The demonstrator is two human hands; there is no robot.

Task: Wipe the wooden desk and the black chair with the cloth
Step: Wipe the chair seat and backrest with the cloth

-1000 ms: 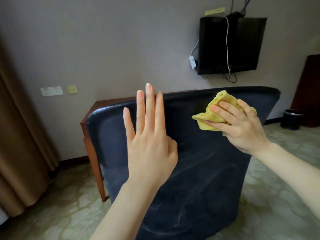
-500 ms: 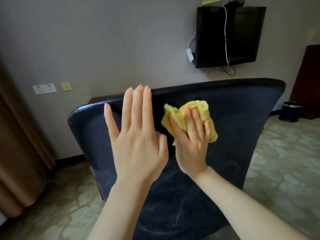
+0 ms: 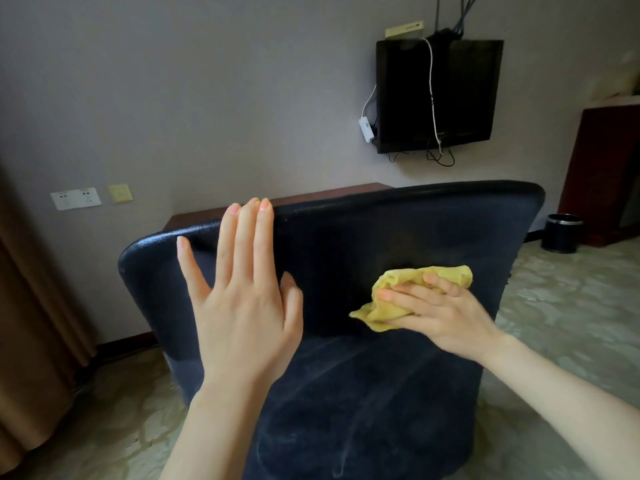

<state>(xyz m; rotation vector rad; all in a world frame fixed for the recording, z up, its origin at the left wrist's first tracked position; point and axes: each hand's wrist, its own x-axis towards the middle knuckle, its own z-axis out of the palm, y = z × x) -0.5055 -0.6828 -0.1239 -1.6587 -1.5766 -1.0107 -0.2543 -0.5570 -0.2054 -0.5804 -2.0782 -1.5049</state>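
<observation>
1. The right hand [image 3: 440,317] has the yellow cloth [image 3: 405,277] bunched under it. Its fingers are bent over the folds, holding the wad and pressing it against the rear face of the black chair [image 3: 346,237]. The thumb is out of sight beneath.
2. A second ago that cloth was up by the top rim, towards the right end. Half a second ago it had swung in to the middle, just beside the other hand. Now it sits lower on the back and right of centre again. That reads as broad sweeping strokes working down the panel.
3. The left hand [image 3: 242,299] has hardly altered: spread flat, fingers straight and together, holding nothing, fingertips level with the chair's top edge. From here I cannot be sure whether the palm actually rests on the chair to steady it or only hovers in front.
4. Pale streaks show on the lower back and the curved base, so I'd judge plenty of chair is left to wipe.
5. The wooden desk [image 3: 329,194] stands behind the chair against the wall, only a strip of its top showing. Nothing here tells me whether it has been wiped.
6. A dark screen [image 3: 436,95] hangs on the wall above, and a small bin [image 3: 562,233] stands on the floor to the right.
</observation>
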